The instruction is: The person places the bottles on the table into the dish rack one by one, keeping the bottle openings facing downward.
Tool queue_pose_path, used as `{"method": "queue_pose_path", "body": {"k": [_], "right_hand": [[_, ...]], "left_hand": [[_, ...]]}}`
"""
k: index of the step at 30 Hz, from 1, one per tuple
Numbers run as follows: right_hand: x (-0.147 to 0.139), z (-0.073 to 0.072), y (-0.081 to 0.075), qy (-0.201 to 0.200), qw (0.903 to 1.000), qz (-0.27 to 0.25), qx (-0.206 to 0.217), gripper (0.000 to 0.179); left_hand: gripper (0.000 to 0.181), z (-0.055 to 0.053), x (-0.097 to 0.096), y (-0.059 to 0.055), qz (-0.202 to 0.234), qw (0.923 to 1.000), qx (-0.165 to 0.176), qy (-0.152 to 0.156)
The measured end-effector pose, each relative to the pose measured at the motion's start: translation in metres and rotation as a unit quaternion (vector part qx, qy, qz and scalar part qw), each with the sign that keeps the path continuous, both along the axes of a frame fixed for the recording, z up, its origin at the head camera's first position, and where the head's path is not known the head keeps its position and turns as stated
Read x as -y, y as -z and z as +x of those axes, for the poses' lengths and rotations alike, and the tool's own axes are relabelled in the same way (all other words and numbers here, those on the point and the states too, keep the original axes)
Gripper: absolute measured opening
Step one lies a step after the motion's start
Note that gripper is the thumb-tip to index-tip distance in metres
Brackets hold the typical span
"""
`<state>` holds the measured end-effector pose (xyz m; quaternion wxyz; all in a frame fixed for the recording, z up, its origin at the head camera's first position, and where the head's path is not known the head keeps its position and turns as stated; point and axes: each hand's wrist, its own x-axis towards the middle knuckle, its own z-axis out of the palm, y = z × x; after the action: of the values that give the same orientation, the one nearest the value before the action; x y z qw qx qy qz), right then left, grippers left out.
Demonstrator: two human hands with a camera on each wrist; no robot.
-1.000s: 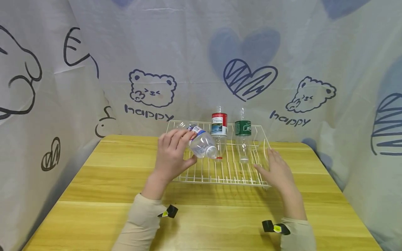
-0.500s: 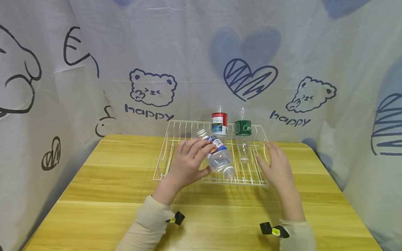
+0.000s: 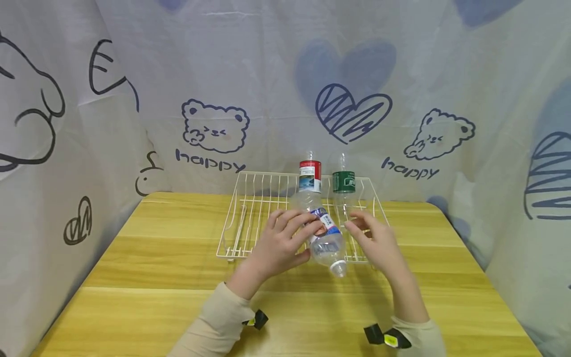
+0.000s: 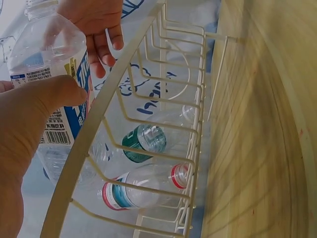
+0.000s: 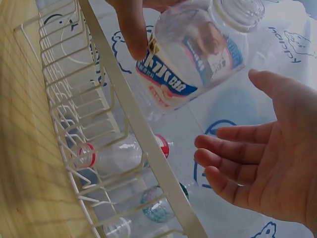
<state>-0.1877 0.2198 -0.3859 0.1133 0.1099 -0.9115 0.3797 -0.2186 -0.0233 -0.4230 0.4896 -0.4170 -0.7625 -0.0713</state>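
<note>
My left hand [image 3: 285, 240] grips a clear plastic bottle [image 3: 327, 244] by its blue-and-white label. The bottle is held over the front of a cream wire rack [image 5: 121, 94], tilted, its neck toward the front right. In the right wrist view the left thumb and fingers [image 5: 131, 29] wrap the label of this bottle [image 5: 168, 74]. My right hand [image 3: 374, 240] hovers just right of the bottle, fingers loosely bent, holding nothing; its palm [image 5: 287, 163] faces the bottle. Behind, a red-labelled bottle [image 3: 310, 176] and a green-labelled bottle [image 3: 344, 182] lean neck-down in the rack.
The rack stands on a wooden table [image 3: 156, 258], near its back edge. A pale curtain [image 3: 272, 74] with drawn bears and hearts hangs behind and at both sides. Black wrist cameras [image 3: 374, 334] sit at the sleeves.
My left hand has carried the bottle rightward and toward the front, from the rack's left half to over its front edge. The right hand has left the rack's right side and come in beside the bottle.
</note>
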Motion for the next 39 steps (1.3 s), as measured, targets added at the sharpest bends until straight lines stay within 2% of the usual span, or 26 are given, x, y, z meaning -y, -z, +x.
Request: {"method": "queue_pose_path", "body": {"k": [8, 13, 22, 25, 29, 34, 39], "right_hand": [[0.008, 0.003, 0.002, -0.060, 0.9976, 0.009, 0.032, 0.041], [0.013, 0.006, 0.001, -0.075, 0.9954, 0.009, 0.059, 0.043], [0.020, 0.013, -0.004, -0.102, 0.9844, -0.075, 0.122, 0.047], [0.022, 0.014, -0.004, -0.112, 0.9825, -0.089, 0.119, 0.049], [0.023, 0.013, -0.003, -0.125, 0.9795, -0.110, 0.113, 0.052], [0.025, 0.012, -0.001, -0.129, 0.9754, -0.142, 0.109, 0.054], [0.026, 0.010, 0.000, -0.118, 0.9735, -0.159, 0.114, 0.058]], "left_hand": [[0.064, 0.001, -0.002, 0.003, -0.012, 0.9998, -0.012, -0.006], [0.068, 0.002, -0.003, 0.003, -0.017, 0.9998, -0.009, -0.002], [0.071, 0.003, -0.003, 0.000, -0.002, 0.9997, -0.023, 0.011], [0.070, 0.002, -0.002, -0.001, 0.005, 0.9998, -0.016, 0.014], [0.073, 0.002, 0.000, -0.002, 0.017, 0.9998, 0.011, 0.006], [0.081, 0.001, 0.002, -0.003, 0.042, 0.9977, 0.051, -0.018], [0.077, 0.000, 0.005, -0.006, 0.059, 0.9952, 0.065, -0.043]]}}
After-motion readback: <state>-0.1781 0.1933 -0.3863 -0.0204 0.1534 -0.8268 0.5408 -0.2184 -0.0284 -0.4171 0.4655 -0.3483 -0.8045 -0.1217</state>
